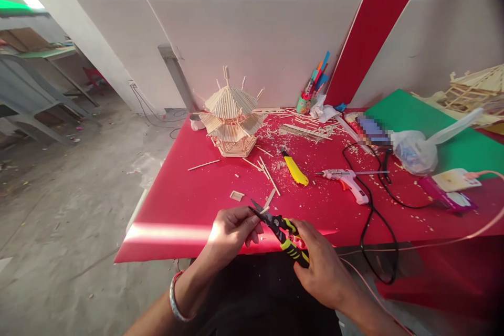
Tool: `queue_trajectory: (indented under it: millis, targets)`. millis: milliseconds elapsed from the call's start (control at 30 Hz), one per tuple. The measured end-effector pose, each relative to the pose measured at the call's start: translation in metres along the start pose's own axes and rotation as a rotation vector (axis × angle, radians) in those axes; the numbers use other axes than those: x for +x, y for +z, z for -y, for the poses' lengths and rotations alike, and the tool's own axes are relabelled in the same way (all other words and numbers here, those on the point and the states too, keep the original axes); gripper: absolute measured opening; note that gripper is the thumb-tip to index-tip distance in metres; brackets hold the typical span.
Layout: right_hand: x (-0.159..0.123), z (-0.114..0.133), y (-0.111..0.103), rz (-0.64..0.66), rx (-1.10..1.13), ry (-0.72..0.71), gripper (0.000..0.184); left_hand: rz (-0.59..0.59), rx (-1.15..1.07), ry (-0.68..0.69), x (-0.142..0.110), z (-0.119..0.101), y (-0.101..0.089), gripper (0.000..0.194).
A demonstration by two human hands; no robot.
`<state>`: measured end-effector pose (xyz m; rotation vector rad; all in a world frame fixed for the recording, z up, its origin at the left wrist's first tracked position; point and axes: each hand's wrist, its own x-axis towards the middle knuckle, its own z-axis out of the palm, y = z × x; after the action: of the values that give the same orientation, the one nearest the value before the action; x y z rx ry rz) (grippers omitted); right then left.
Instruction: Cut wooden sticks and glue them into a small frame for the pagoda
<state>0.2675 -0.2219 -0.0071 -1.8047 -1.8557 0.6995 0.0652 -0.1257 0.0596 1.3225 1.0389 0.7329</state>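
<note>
My right hand (321, 265) grips the black and yellow handles of a pair of cutting pliers (281, 231) near the front edge of the red table (181, 205). The blades are apart around a thin wooden stick (269, 200). My left hand (232, 231) pinches the near end of that stick, just left of the blades. A silver bangle sits on my left wrist. Further back stands a small pagoda model made of sticks (231, 118).
A yellow utility knife (296, 169), a glue gun (348, 180) with black cable, loose sticks and wood chips, a pen cup (305, 102), a plastic bag (415, 152), a green board (429, 126) and a leaning red board (370, 37) share the table. White panels stand behind. Bare floor lies left.
</note>
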Motion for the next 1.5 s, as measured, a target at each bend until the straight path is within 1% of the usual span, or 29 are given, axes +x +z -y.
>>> queue_trajectory:
  millis: [133, 267, 333, 400, 533, 667, 767, 833, 933, 1033, 1067, 1133, 1167, 1200, 1233, 1267, 1333, 1400, 1433, 1500]
  targets:
    - [0.000, 0.000, 0.004, -0.024, -0.033, -0.017, 0.078, -0.070, 0.090, 0.091, 0.000, 0.005, 0.004, 0.025]
    - [-0.002, 0.004, 0.006, -0.024, -0.052, -0.026, 0.079, -0.213, 0.286, 0.304, 0.001, 0.013, 0.010, 0.027]
    - [-0.003, 0.006, 0.008, -0.040, -0.054, -0.045, 0.078, -0.268, 0.355, 0.377, 0.000, 0.016, 0.011, 0.028]
    - [-0.004, 0.006, 0.010, -0.057, -0.052, -0.069, 0.078, -0.279, 0.356, 0.391, -0.001, 0.017, 0.012, 0.027]
    - [-0.003, 0.004, 0.016, -0.103, -0.037, -0.099, 0.076, -0.254, 0.301, 0.350, -0.002, 0.016, 0.011, 0.027]
    - [0.001, 0.004, 0.014, -0.087, 0.005, -0.067, 0.076, -0.270, 0.279, 0.317, 0.000, 0.015, 0.009, 0.026]
    - [0.005, 0.009, 0.002, -0.024, 0.070, -0.017, 0.081, -0.256, 0.236, 0.276, 0.002, 0.015, 0.008, 0.027]
    - [0.007, 0.013, -0.009, 0.043, 0.163, 0.036, 0.080, -0.245, 0.204, 0.250, 0.003, 0.016, 0.006, 0.028]
    - [0.009, 0.019, -0.022, 0.177, 0.352, 0.123, 0.067, -0.225, 0.156, 0.229, 0.005, 0.017, 0.001, 0.025]
    - [0.008, 0.023, -0.030, 0.355, 0.577, 0.252, 0.046, -0.149, 0.035, 0.171, 0.006, 0.015, -0.003, 0.025]
    - [0.008, 0.025, -0.031, 0.415, 0.680, 0.310, 0.044, -0.118, -0.018, 0.144, 0.006, 0.014, -0.004, 0.027]
    - [0.008, 0.028, -0.032, 0.521, 0.905, 0.424, 0.050, -0.064, -0.127, 0.097, 0.008, 0.012, -0.005, 0.032]
    - [0.009, 0.030, -0.033, 0.558, 0.992, 0.468, 0.055, -0.049, -0.181, 0.078, 0.008, 0.012, -0.005, 0.033]
    - [0.010, 0.030, -0.034, 0.578, 1.027, 0.496, 0.058, -0.047, -0.231, 0.062, 0.009, 0.013, -0.005, 0.033]
    - [0.011, 0.030, -0.035, 0.573, 0.996, 0.498, 0.057, -0.058, -0.270, 0.048, 0.010, 0.014, -0.005, 0.033]
    - [0.012, 0.029, -0.037, 0.534, 0.897, 0.472, 0.053, -0.082, -0.293, 0.036, 0.011, 0.015, -0.006, 0.033]
    - [0.014, 0.022, -0.043, 0.360, 0.575, 0.397, 0.047, -0.147, -0.282, 0.012, 0.011, 0.019, -0.007, 0.030]
    - [0.015, 0.012, -0.051, 0.191, 0.252, 0.366, 0.045, -0.200, -0.218, 0.004, 0.011, 0.023, -0.010, 0.025]
    - [0.016, 0.007, -0.054, 0.145, 0.133, 0.383, 0.045, -0.223, -0.187, 0.007, 0.011, 0.026, -0.011, 0.022]
    - [0.020, 0.000, -0.058, 0.136, -0.007, 0.420, 0.042, -0.269, -0.162, 0.012, 0.012, 0.030, -0.014, 0.019]
